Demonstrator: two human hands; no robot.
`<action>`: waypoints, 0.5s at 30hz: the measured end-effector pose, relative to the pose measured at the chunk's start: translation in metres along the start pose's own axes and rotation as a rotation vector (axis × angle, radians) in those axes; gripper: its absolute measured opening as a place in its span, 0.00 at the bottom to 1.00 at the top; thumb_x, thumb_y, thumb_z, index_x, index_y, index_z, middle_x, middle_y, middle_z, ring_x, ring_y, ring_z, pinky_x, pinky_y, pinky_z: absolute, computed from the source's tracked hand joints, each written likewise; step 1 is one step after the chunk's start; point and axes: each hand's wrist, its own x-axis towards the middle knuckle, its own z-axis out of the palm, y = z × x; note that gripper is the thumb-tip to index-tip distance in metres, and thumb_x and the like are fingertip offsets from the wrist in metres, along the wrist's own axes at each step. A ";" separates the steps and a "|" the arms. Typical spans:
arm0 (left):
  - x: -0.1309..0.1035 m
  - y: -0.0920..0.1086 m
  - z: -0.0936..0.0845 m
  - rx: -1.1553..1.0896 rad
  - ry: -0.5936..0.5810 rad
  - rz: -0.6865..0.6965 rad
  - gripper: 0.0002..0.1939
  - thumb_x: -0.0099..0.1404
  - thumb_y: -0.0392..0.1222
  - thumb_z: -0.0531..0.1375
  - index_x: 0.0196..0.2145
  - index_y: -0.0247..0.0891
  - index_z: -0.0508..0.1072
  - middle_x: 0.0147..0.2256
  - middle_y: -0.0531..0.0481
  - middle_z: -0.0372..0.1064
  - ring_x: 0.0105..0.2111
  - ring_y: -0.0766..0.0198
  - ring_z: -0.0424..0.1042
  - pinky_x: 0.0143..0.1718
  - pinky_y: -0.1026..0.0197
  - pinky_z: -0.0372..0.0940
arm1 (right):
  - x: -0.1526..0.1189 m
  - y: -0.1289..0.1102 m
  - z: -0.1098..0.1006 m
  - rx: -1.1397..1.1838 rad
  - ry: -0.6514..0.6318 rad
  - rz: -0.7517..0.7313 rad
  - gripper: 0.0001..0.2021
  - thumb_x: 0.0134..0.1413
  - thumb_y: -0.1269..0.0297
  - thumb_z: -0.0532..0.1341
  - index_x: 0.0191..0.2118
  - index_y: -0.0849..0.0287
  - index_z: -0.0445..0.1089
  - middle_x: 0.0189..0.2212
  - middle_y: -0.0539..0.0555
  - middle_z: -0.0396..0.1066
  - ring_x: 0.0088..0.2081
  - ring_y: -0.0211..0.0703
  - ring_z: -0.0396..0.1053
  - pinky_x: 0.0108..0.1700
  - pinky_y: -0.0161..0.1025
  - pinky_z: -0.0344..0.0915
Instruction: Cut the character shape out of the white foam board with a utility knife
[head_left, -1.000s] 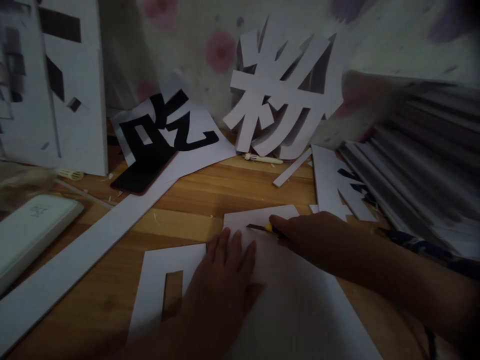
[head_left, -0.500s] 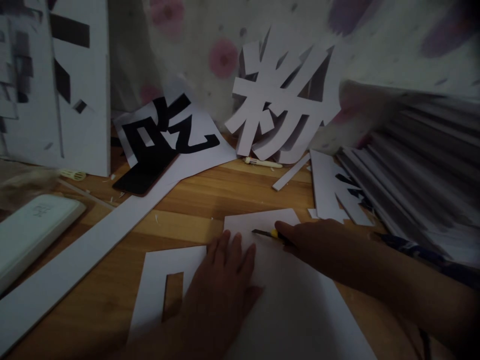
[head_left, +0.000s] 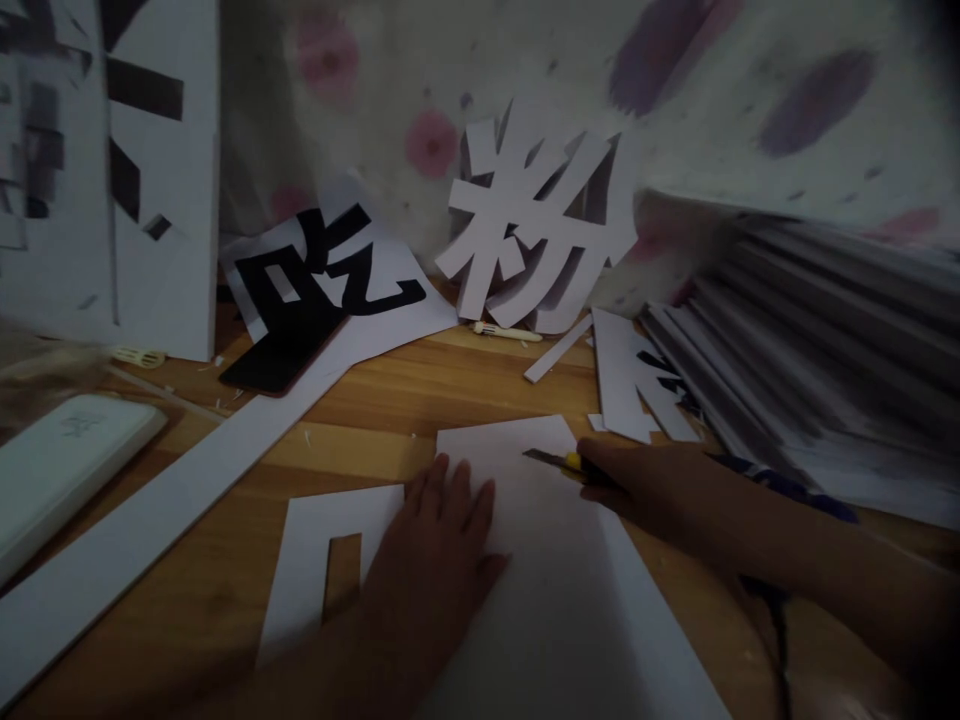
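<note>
A white foam board sheet (head_left: 570, 590) lies on the wooden table, its far end pointing away from me. My left hand (head_left: 442, 540) rests flat on its left side with the fingers stretched forward. In my right hand (head_left: 622, 475) is a yellow and black utility knife (head_left: 574, 463), its blade out and pointing left over the far part of the sheet. Whether the blade tip touches the board I cannot tell. Beside and partly under my left hand lies a white board piece (head_left: 292, 560) with a rectangular cut-out.
Behind stand white cut-out characters (head_left: 540, 220), with a pen (head_left: 506, 331) at their foot. A dark phone (head_left: 281, 360) lies on a paper with a black character (head_left: 375, 270). Left are a long white strip (head_left: 150, 510) and a white power bank (head_left: 75, 470); right, stacked boards (head_left: 810, 370).
My right hand and the knife have moved slightly right, relative to the sheet. My left hand stays on the board. The whole view has shifted a little.
</note>
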 end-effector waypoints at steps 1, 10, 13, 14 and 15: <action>0.001 -0.001 -0.001 -0.009 -0.011 0.002 0.23 0.63 0.51 0.53 0.53 0.39 0.64 0.54 0.42 0.61 0.56 0.48 0.56 0.53 0.47 0.58 | -0.005 0.000 0.000 0.047 0.013 0.038 0.08 0.57 0.58 0.51 0.36 0.55 0.61 0.31 0.52 0.72 0.30 0.44 0.70 0.26 0.36 0.53; 0.011 -0.017 -0.006 -0.084 -0.134 -0.171 0.43 0.58 0.63 0.51 0.58 0.23 0.53 0.59 0.27 0.46 0.60 0.37 0.42 0.57 0.37 0.44 | -0.006 0.007 0.035 -0.018 0.031 0.486 0.17 0.61 0.59 0.41 0.46 0.63 0.59 0.36 0.64 0.72 0.35 0.57 0.71 0.27 0.44 0.58; 0.010 -0.022 -0.004 -0.162 -0.184 -0.189 0.43 0.56 0.64 0.53 0.59 0.28 0.52 0.60 0.31 0.45 0.61 0.38 0.40 0.58 0.38 0.41 | -0.002 0.012 0.043 0.047 0.056 0.538 0.15 0.61 0.60 0.44 0.45 0.63 0.60 0.40 0.65 0.70 0.37 0.58 0.71 0.30 0.44 0.59; 0.010 -0.024 -0.003 -0.179 -0.179 -0.185 0.43 0.56 0.63 0.53 0.59 0.29 0.51 0.61 0.32 0.45 0.61 0.40 0.40 0.59 0.39 0.41 | -0.002 0.012 0.043 0.069 0.064 0.530 0.15 0.61 0.60 0.44 0.45 0.62 0.59 0.40 0.64 0.71 0.37 0.55 0.71 0.30 0.43 0.59; 0.009 -0.026 -0.002 -0.190 -0.165 -0.176 0.42 0.56 0.62 0.54 0.60 0.31 0.50 0.61 0.33 0.45 0.61 0.43 0.40 0.59 0.40 0.41 | -0.002 0.012 0.041 0.095 0.075 0.507 0.15 0.61 0.60 0.43 0.45 0.62 0.59 0.39 0.63 0.71 0.37 0.52 0.71 0.30 0.41 0.59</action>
